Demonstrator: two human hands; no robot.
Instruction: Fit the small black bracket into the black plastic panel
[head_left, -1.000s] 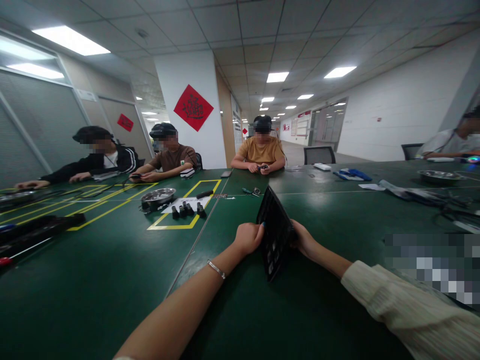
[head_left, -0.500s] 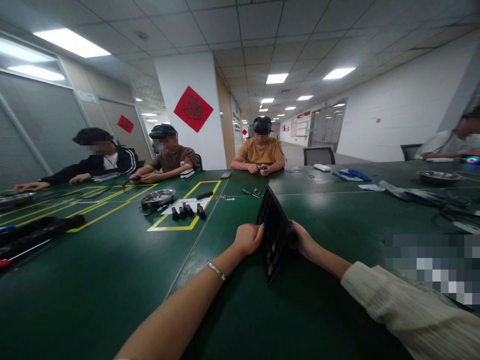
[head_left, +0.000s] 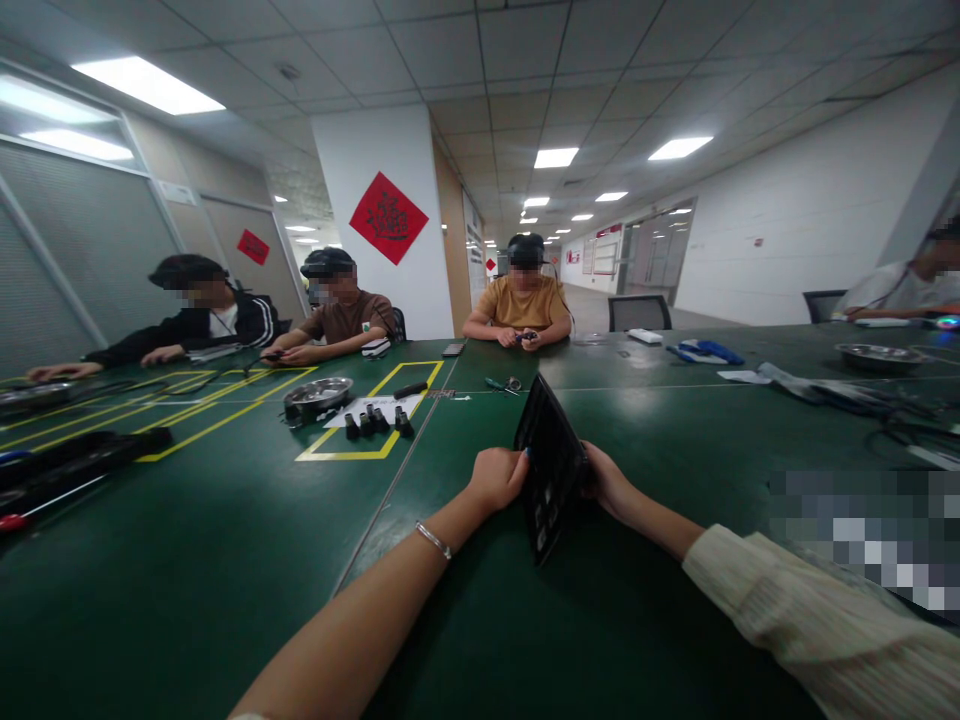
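Note:
A flat black panel [head_left: 550, 462], with rows of small squares on its face, stands tilted on its edge on the green table [head_left: 225, 560]. My left hand [head_left: 495, 478] is closed on its left side, a bracelet on that wrist. My right hand [head_left: 606, 478] grips the right side, partly hidden behind the panel; a cream sleeve covers that forearm.
A metal bowl [head_left: 318, 393] and several small black parts [head_left: 373, 422] sit in a yellow-taped square at left. Black tools [head_left: 82, 455] lie far left. Cables [head_left: 900, 410] and a second bowl [head_left: 877, 352] lie at right. Other people sit around the table's far side.

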